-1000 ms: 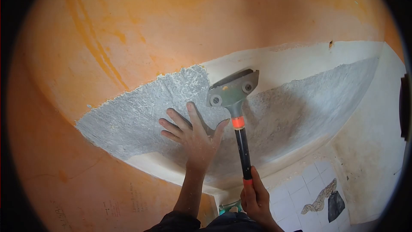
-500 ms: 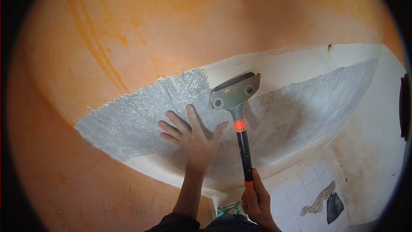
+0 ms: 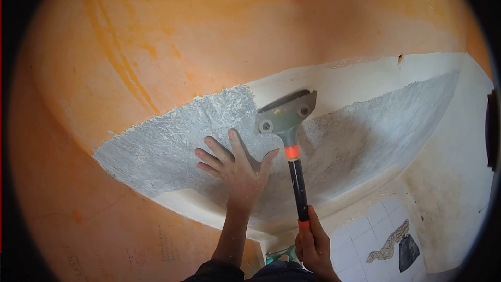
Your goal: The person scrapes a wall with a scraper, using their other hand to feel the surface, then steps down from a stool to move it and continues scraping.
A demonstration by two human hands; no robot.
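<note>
My left hand (image 3: 241,172) lies with spread fingers against the rough grey patch (image 3: 172,146) of the wall and holds nothing. To its right, my right hand (image 3: 313,243) is wrapped round the lower end of a long-handled scraper (image 3: 298,188). The handle is black with red bands. Its wide grey-green head (image 3: 286,114), with two screws, points up and lies over the border between the grey patch and the white strip (image 3: 334,83). How firmly the blade edge touches the wall cannot be told.
Orange painted wall (image 3: 219,31) spans the top and lower left. A small hole (image 3: 400,58) shows near the white strip's upper edge. At the lower right are white tiles (image 3: 365,235), a black object (image 3: 408,253) and a patterned brown strip (image 3: 389,243). Something green (image 3: 282,253) is low in the middle.
The view has shifted very slightly. Both hands and the scraper keep nearly the same places on the wall.
</note>
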